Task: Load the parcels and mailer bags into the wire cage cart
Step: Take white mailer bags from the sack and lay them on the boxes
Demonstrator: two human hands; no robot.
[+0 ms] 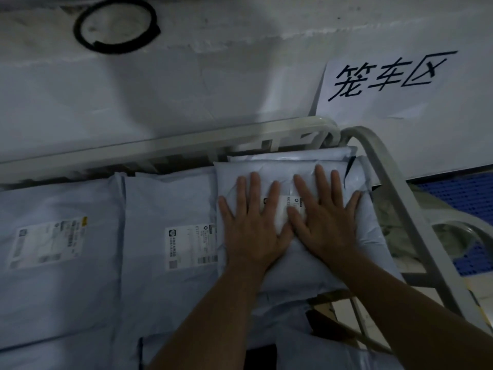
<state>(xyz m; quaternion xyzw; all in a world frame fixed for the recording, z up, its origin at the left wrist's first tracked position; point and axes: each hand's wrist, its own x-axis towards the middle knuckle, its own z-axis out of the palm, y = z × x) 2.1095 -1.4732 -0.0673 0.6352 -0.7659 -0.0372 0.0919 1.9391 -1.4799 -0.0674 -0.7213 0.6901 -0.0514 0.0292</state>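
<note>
The top mailer bag (232, 180) is lying in the far right corner of the wire cage cart (160, 145), and both hands are pressing down flat on it. The left hand (253, 231) and the right hand (326, 222) are lying side by side with the thumbs almost meeting. All the fingers are straight and spread, released rather than clenched, and grasping nothing. A white shipping label (282, 209) is showing between the two index fingers, partly covered by them. Just past the fingertips another pale mailer bag (293, 154) is poking out from under the top one, touching the cart's far rail. Beyond the right hand's little finger the bag's edge is pushing up against the curved side rail (394, 188), so no room is showing on that side. To the left of the left hand's little finger a middle mailer bag (170, 198) is lying flat and lower with its label up. Further left a third mailer bag (58, 204) is lying edge to edge with it. Below the wrists the top bag's near edge is overhanging a dark gap. Beyond the far rail a white wall (213, 76) is rising, carrying a black ring (117, 25) high on the left and a paper sign (400, 84) with handwritten characters on the right. Outside the side rail a blue mat (458, 193) is covering the floor.
</note>
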